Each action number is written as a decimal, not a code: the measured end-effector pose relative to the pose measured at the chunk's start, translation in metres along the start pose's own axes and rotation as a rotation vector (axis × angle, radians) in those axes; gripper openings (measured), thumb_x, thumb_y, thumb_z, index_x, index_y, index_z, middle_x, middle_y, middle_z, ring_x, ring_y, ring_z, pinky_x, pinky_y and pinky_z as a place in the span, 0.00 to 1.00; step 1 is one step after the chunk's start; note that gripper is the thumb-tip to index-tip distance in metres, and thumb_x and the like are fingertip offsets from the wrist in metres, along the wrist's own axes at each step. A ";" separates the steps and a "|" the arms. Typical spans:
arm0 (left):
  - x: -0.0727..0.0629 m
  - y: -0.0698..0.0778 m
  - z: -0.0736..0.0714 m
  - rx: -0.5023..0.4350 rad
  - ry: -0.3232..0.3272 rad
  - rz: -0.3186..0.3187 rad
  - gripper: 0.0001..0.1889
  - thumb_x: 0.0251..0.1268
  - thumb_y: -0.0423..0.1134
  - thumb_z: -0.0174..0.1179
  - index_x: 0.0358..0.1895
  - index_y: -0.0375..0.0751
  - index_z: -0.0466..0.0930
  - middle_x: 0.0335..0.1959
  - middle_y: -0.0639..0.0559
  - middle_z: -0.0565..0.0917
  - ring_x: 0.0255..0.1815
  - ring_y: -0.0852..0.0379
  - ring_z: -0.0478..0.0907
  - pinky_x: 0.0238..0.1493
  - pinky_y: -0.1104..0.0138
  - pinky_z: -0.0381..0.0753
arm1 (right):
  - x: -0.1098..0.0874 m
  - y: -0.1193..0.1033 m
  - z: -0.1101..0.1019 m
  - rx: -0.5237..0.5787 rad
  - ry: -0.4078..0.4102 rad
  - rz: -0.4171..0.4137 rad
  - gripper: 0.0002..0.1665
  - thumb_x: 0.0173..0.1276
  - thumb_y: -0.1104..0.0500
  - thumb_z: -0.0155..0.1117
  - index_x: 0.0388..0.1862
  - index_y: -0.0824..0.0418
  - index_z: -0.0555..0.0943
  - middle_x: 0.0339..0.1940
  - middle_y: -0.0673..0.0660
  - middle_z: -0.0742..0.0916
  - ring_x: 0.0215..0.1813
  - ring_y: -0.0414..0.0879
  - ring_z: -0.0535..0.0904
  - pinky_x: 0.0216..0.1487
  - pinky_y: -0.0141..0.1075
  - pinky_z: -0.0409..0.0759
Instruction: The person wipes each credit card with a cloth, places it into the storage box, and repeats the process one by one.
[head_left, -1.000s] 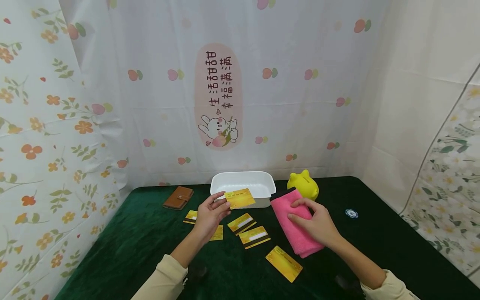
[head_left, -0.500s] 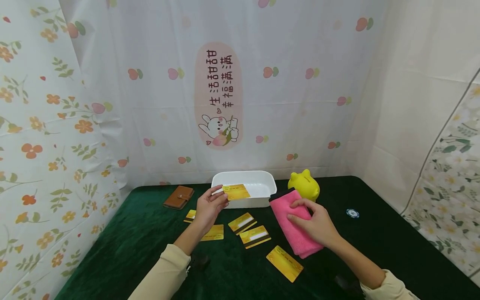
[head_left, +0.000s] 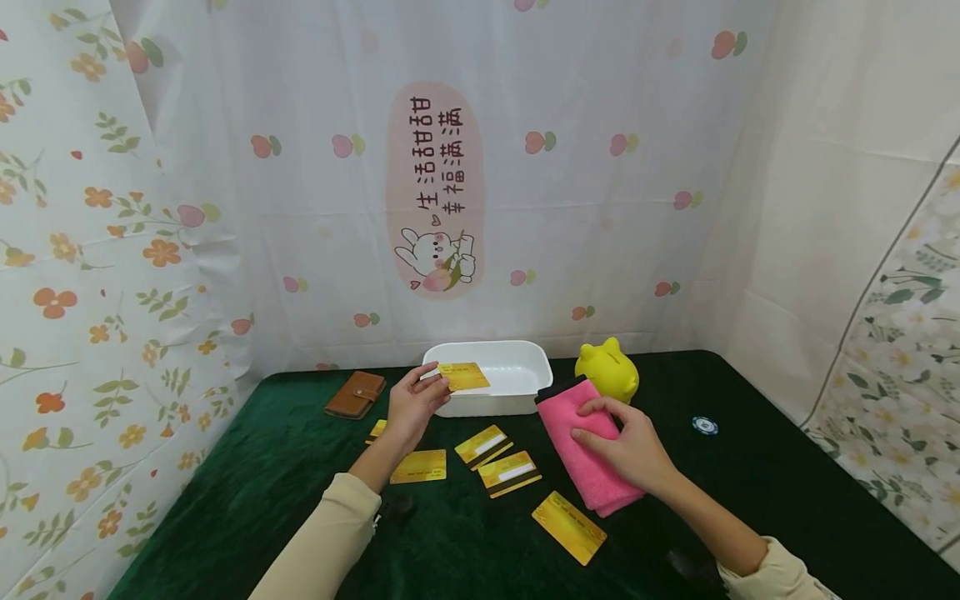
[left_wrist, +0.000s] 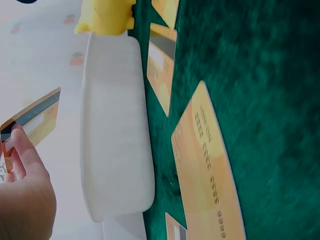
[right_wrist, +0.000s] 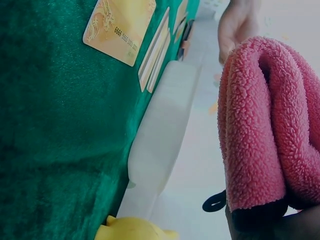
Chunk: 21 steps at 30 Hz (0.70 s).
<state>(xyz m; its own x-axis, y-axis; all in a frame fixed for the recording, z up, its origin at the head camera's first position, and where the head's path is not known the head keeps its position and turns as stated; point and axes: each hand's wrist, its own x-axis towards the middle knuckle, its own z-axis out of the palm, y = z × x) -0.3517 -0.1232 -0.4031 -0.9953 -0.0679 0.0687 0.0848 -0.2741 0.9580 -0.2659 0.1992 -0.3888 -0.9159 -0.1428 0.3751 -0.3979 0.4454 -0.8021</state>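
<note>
Between thumb and fingers, my left hand [head_left: 412, 408] pinches a gold bank card [head_left: 468, 376], which overlaps the white plastic tub [head_left: 491, 405] in the head view. The striped back of this card [left_wrist: 46, 112] faces the left wrist camera. To the right, my right hand [head_left: 633, 442] grips a folded pink towel [head_left: 566, 429] with a black edge and a small loop; its thick fluffy folds fill much of the right wrist view. Several more gold cards lie on the green cloth below: one card [head_left: 418, 467] by the left forearm, a striped pair in the middle, another card [head_left: 569, 527] nearest me.
At the back left lies a brown wallet [head_left: 356, 395] with a snap strap. A yellow piggy bank [head_left: 607, 371] stands behind the towel, right of the tub. Farther right is a poker chip [head_left: 704, 426]. A printed curtain [head_left: 337, 250] hangs behind the table.
My left hand has moved away from me and slightly left, carrying the card up over the tub in the head view. The right hand and towel have hardly moved.
</note>
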 end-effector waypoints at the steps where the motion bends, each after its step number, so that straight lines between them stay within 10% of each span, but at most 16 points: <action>1: 0.002 -0.001 0.000 0.004 0.004 0.002 0.24 0.70 0.31 0.60 0.68 0.36 0.70 0.56 0.38 0.79 0.41 0.56 0.85 0.45 0.68 0.84 | 0.000 0.000 0.000 -0.001 0.001 0.000 0.16 0.64 0.58 0.73 0.48 0.58 0.79 0.43 0.61 0.81 0.30 0.49 0.80 0.28 0.36 0.82; 21: 0.036 -0.006 -0.007 0.034 0.071 0.004 0.23 0.69 0.29 0.61 0.66 0.34 0.72 0.53 0.39 0.80 0.37 0.58 0.85 0.42 0.70 0.84 | 0.002 0.005 -0.003 -0.008 -0.003 0.022 0.16 0.64 0.56 0.73 0.47 0.57 0.79 0.43 0.61 0.81 0.30 0.49 0.80 0.29 0.36 0.82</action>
<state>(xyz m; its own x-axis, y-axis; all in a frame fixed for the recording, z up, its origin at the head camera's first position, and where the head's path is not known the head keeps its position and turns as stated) -0.3876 -0.1312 -0.4084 -0.9892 -0.1366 0.0537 0.0858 -0.2408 0.9668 -0.2692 0.2033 -0.3908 -0.9247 -0.1355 0.3558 -0.3771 0.4554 -0.8065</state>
